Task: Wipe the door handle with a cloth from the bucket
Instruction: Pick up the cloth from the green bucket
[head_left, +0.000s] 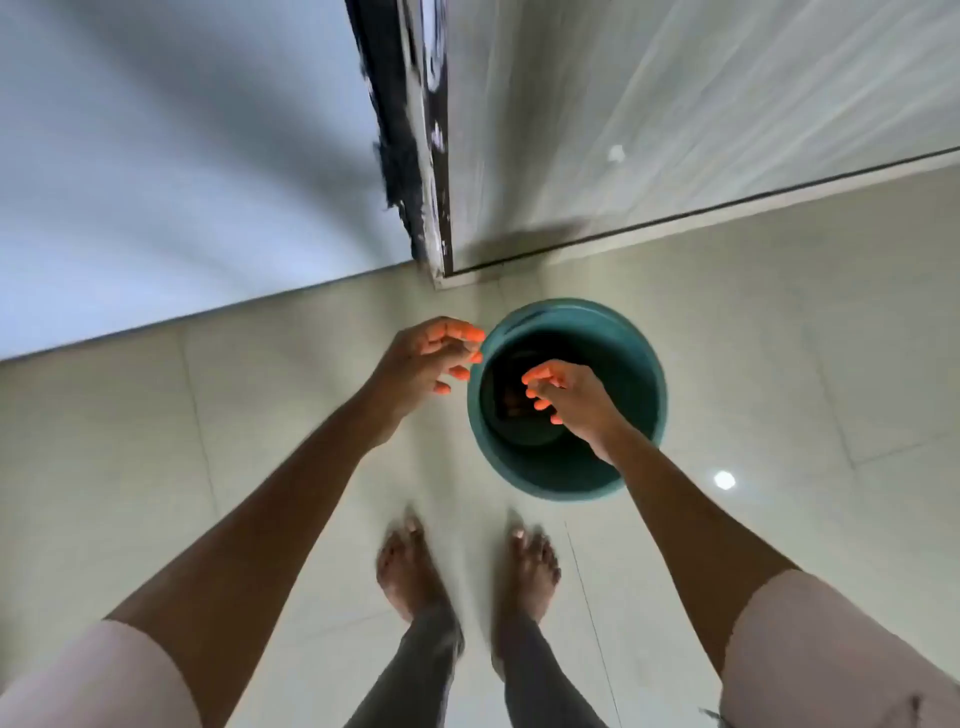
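Note:
A teal round bucket (644, 374) stands on the tiled floor just in front of my bare feet. Something dark and brownish, probably the cloth (511, 397), lies at its bottom, blurred and partly hidden by my fingers. My right hand (569, 397) hovers over the bucket's mouth with its fingers spread and curled, holding nothing. My left hand (426, 364) hangs beside the bucket's left rim, fingers apart and empty. No door handle is in view.
A door edge with a worn dark frame (415, 156) rises straight ahead of the bucket, ending at the floor. A pale wall (156, 156) is to its left, a tiled wall (675, 104) to its right. Glossy beige floor tiles (779, 364) surround me.

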